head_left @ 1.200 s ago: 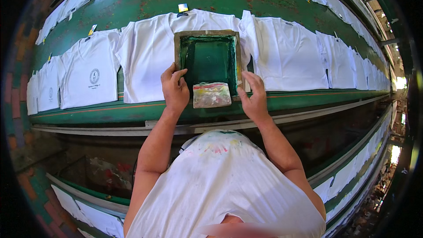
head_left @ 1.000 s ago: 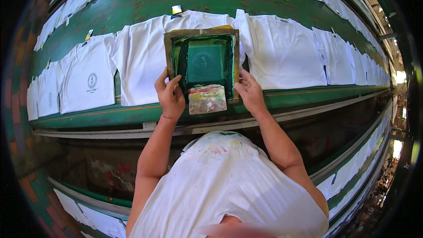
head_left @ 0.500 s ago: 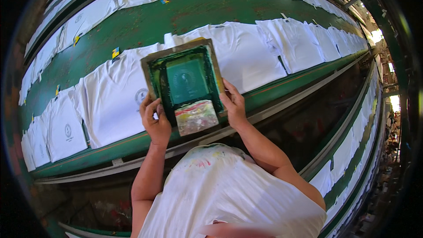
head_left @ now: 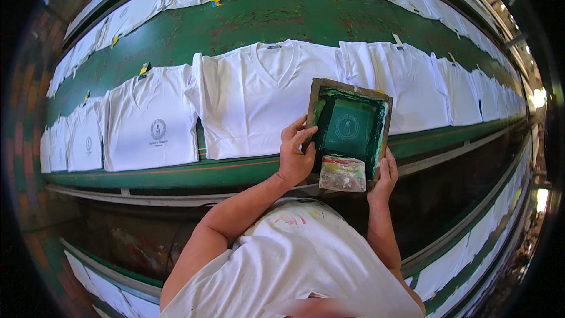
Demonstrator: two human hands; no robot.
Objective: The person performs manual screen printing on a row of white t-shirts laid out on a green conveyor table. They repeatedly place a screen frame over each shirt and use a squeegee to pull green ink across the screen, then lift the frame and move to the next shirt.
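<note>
My left hand (head_left: pixel 297 153) grips the left side of a small screen-printing frame (head_left: pixel 381 131) with a dark green ink-rimmed mesh bearing a pale round emblem. My right hand (head_left: pixel 381 179) holds its lower right side. A squeegee (head_left: pixel 342 175), smeared with paint, rests across the frame's lower end. The frame is held raised in front of two white T-shirts, the middle plain one (head_left: pixel 247 106) and another (head_left: pixel 418 100) to its right. Left of these lies a white T-shirt (head_left: pixel 135 118) with a dark round emblem printed on its chest.
Rows of white T-shirts with small tags lie along long green tables (head_left: pixel 241 23). A metal rail (head_left: pixel 147 199) runs along the near table's front edge. Another table with white shirts (head_left: pixel 447 259) is behind me, at the lower edges of view.
Both hands have lifted the frame off the shirt it lay on and carried it to the right. That shirt now shows a printed emblem, and the view has shifted along the row.
</note>
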